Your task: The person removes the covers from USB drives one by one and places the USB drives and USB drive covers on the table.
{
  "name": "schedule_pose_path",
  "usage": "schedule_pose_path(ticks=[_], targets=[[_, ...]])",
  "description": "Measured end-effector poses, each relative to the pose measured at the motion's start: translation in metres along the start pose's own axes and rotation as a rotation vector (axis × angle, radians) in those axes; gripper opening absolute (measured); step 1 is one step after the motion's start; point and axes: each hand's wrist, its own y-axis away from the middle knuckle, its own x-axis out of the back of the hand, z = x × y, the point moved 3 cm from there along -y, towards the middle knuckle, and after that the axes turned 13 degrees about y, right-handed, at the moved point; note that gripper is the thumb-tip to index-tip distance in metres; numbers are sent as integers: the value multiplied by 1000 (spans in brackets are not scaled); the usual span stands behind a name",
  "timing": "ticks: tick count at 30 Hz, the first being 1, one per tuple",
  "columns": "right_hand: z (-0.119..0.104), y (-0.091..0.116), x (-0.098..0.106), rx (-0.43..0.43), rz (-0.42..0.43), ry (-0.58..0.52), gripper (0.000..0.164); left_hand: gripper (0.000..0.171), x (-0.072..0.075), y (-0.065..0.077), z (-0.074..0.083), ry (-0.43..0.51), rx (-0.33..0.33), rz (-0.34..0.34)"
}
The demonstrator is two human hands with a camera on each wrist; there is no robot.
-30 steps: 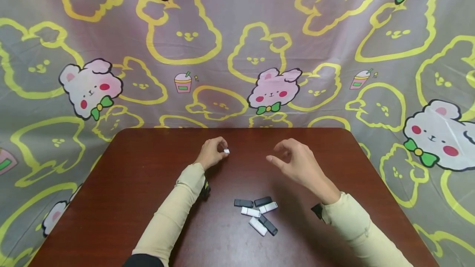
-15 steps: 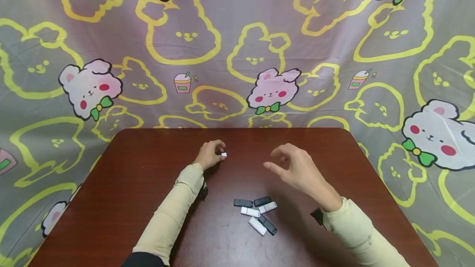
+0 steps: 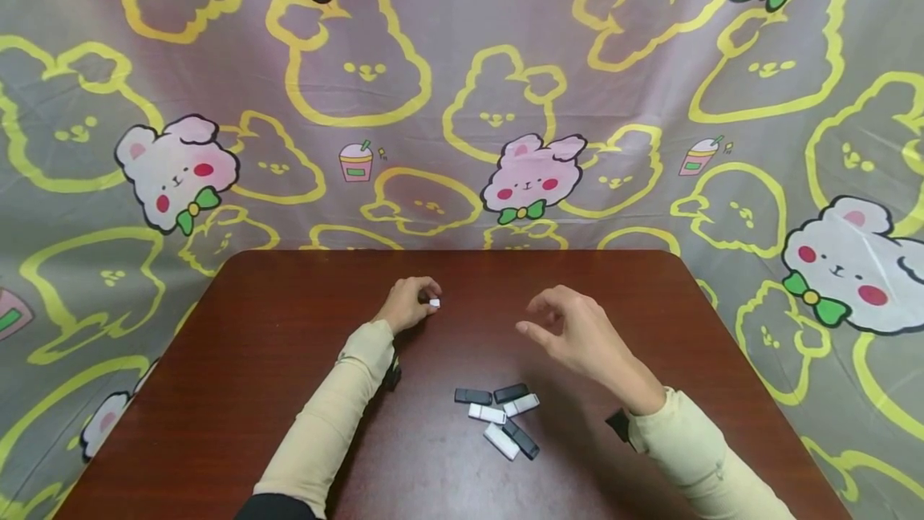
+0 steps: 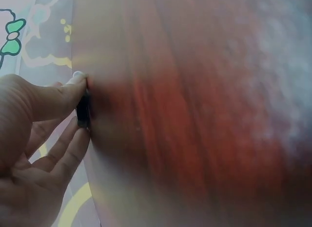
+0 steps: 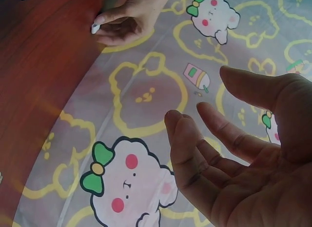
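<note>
My left hand is at the far part of the table and pinches a small white USB stick between thumb and fingers. The stick's pale end faces my head camera; in the left wrist view the stick looks dark in shade, close to the tabletop. My right hand hovers to the right with thumb and fingers apart and nothing between them, as the right wrist view also shows. Nearer to me lies a loose cluster of USB sticks, among them a black one and a white one.
The brown wooden table has rounded far corners. Behind it and along its sides hangs a patterned curtain with cartoon bears and rabbits. Both forearms, in pale sleeves, reach in from the near edge on either side of the cluster.
The left hand has come slightly nearer and left with the USB stick. My right hand has sunk a little, its fingers still apart. The cluster lies as before.
</note>
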Motion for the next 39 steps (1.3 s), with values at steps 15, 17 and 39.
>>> schedule_pose_path(ticks=[15,17,39], targets=[[2,-4,-9,18,-64,18,24,37,9,8,3,31,35,-18],[2,-5,-11,17,-80,23,24,41,13,10,4,32,32,10],[3,-2,-67,221,-311,123,25,7,23,95,51,32,77,300]])
